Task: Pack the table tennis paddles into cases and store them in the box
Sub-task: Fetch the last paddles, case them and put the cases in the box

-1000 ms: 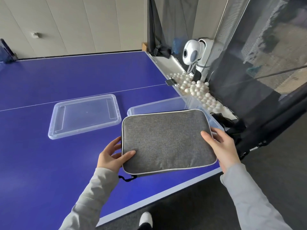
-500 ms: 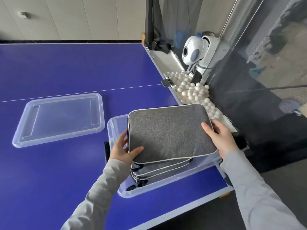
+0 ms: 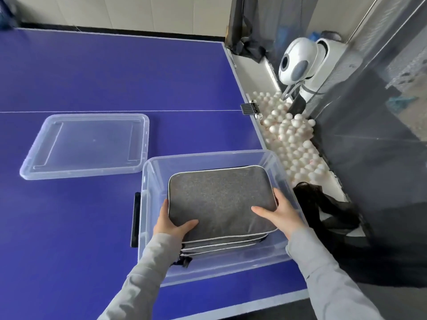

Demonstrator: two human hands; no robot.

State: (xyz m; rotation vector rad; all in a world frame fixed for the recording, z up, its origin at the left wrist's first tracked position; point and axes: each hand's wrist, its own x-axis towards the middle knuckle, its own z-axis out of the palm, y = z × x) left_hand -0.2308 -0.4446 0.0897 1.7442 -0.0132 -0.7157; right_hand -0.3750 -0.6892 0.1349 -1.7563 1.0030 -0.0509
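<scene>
Holding top case (image 3: 219, 199), stacked cases (image 3: 221, 247) beneath

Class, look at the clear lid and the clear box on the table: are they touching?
Cannot tell. In the head view the lid lies left of the box, and its near right corner meets the box's rim in the picture, so no gap or contact shows plainly.

No text, label, brand, number or sign can be read anywhere in the head view; nothing printed shows on any object.
</scene>
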